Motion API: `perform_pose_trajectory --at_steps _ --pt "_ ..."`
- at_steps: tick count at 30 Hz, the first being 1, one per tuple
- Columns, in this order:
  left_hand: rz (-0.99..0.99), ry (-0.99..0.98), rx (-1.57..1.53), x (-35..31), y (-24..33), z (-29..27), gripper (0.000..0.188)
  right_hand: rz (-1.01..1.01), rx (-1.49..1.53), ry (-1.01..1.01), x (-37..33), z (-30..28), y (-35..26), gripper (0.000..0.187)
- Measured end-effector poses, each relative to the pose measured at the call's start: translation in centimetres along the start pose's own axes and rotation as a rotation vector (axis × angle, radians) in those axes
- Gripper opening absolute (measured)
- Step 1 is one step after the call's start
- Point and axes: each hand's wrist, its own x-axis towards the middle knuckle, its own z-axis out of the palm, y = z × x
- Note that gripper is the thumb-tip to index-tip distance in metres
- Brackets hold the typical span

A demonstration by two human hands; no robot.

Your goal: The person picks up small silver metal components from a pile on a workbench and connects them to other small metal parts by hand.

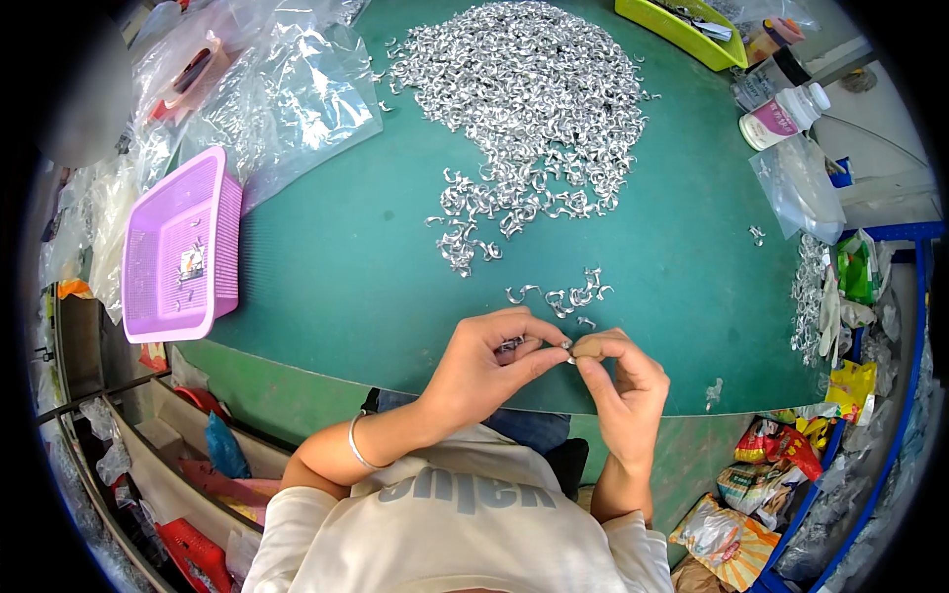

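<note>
Close to the table's near edge, my left hand [489, 361] and my right hand [625, 381] meet fingertip to fingertip. Both are closed in a pinch around a small silver curved metal piece [568, 346], mostly hidden by the fingers. More silver pieces [510, 344] show inside the curled fingers of my left hand. A brownish covering wraps my right index fingertip. Just beyond the hands lie several loose curved metal pieces [565, 298]. Farther off, a large heap of the same pieces [534, 99] spreads over the green table [336, 287].
A purple plastic basket [225, 257] with a few small bits stands at the left, near clear plastic bags [297, 109]. At the far right are a yellow-green tray [682, 35] and a white bottle [781, 117]. More metal pieces [809, 296] lie along the right edge.
</note>
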Motion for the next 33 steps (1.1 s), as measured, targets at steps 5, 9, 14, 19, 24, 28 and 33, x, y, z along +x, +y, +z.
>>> perform_pose_trajectory --at_steps 5,9,14,19,24,28,33 --pt "-0.353 -0.03 -0.482 -0.8 0.7 -0.3 0.01 0.006 0.25 0.046 -0.6 1.0 -0.6 0.019" --pt "-0.389 -0.025 -0.506 -1.3 1.6 -0.1 0.007 -0.037 0.224 0.064 -0.9 1.2 -0.7 0.02" --pt "-0.216 -0.029 -0.415 -1.7 1.2 0.1 0.01 -0.06 0.199 0.081 -1.2 1.3 -1.4 0.019" --pt "-0.149 -0.052 -0.402 -1.9 1.3 0.1 0.011 -0.091 0.162 0.091 -1.3 1.4 -1.7 0.019" --pt "-0.184 -0.073 -0.443 -1.9 1.8 0.1 0.012 -0.168 0.089 0.101 -1.4 1.5 -1.9 0.021" --pt "-0.222 -0.072 -0.466 -1.9 1.9 0.2 0.012 -0.202 0.059 0.107 -1.5 1.6 -2.1 0.022" --pt "-0.202 -0.08 -0.455 -2.0 1.8 0.1 0.012 -0.204 0.042 0.106 -1.5 1.6 -2.2 0.022"
